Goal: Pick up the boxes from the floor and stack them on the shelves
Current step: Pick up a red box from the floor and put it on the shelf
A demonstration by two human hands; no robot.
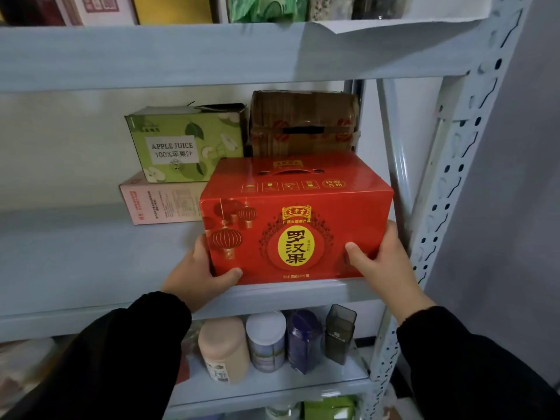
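Left hand and right hand grip red box, seemingly shelved.

Pink box txt: too blurry

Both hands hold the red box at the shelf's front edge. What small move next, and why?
Probably slide the red box slightly deeper: its base sits at the shelf lip, left hand and right hand gripping its lower corners.

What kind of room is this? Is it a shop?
Probably a storeroom or pantry, though a shop's back room is possible. A grey metal rack with slotted posts holds drink cartons, such as the red box and the apple juice box, and jars stand on the shelf below.
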